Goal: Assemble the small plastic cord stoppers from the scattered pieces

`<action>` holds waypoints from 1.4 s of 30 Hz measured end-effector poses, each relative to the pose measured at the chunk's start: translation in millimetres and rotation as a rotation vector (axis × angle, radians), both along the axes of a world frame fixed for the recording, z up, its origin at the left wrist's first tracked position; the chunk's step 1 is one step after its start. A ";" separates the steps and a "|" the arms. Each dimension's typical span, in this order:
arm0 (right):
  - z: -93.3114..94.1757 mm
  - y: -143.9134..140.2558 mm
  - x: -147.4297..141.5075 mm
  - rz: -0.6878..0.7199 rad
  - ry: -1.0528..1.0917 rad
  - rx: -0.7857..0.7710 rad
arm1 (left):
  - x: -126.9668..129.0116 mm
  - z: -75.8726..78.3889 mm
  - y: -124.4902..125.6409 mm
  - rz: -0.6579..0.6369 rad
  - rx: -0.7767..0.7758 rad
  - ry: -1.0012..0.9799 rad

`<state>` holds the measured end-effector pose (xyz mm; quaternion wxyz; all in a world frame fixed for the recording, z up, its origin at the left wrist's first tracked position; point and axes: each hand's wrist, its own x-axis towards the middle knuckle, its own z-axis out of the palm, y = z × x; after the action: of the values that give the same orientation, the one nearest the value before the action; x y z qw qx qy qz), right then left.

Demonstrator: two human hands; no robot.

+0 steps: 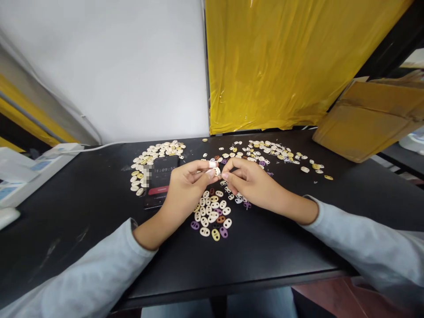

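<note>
My left hand (187, 183) pinches a small cream oval piece with holes (217, 171) between thumb and fingers. A white wrap is around one of its fingertips. Close against the piece, my right hand (250, 179) has its thumb and index finger pressed together; anything between them is too small to make out. Below both hands lies a loose pile of two-holed oval pieces (214, 216) in cream, yellow, purple and brown. More such pieces lie partly hidden behind my right hand.
A phone (162, 179) showing a timer lies left of my left hand, beside a heap of cream ovals (144, 159). Scattered ovals (274, 149) spread at the back right. A cardboard box (367, 119) stands right, a power strip (39, 170) left, on the black table (265, 251).
</note>
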<state>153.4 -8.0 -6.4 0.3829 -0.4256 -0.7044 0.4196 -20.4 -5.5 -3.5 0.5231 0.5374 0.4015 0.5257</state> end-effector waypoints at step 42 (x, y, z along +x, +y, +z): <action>11.5 -1.5 13.5 -0.001 -0.166 0.118 | -0.4 -3.3 -4.9 -0.075 -0.010 -0.034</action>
<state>166.9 -9.4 5.1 0.3478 -0.4359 -0.7570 0.3406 -20.8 -10.4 -6.8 0.5520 0.5405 0.3746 0.5126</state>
